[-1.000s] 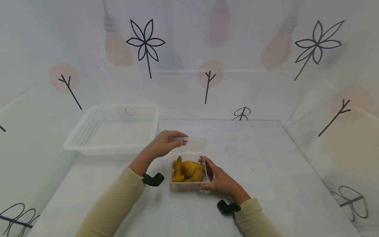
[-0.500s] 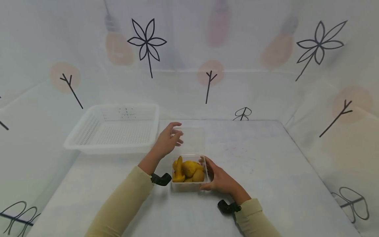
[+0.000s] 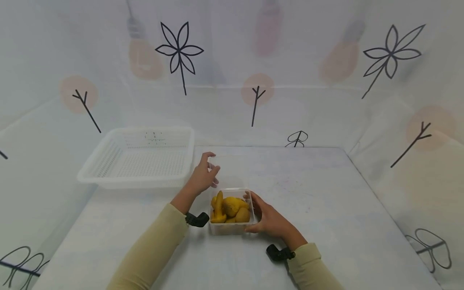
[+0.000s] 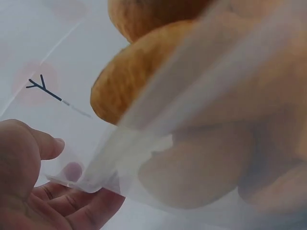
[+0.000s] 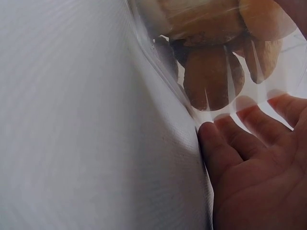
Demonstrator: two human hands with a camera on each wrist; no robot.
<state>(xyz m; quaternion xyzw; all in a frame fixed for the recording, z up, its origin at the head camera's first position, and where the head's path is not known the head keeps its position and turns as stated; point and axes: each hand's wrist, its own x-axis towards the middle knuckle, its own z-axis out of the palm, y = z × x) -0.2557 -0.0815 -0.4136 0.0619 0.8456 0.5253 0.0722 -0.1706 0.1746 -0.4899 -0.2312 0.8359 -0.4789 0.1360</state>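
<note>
A clear plastic box stands on the table, its hinged lid swung open toward the back. Inside lie several yellow and brown fruit-like pieces, among them a banana shape, a lemon-like piece and a brown oval one. My right hand grips the box's right side, thumb at the front corner; in the right wrist view its fingers lie against the clear wall. My left hand is at the lid's left edge, thumb apart; in the left wrist view its fingers reach behind the lid's corner.
A white perforated basket stands at the back left, close to my left forearm. A pale cloth with printed flowers and bulbs hangs behind the white table. Black camera mounts sit on both wrists.
The lid has swung farther back. My left hand has loosened its hold on the lid and moved back, then slightly left along its edge. My right hand stays on the box.
</note>
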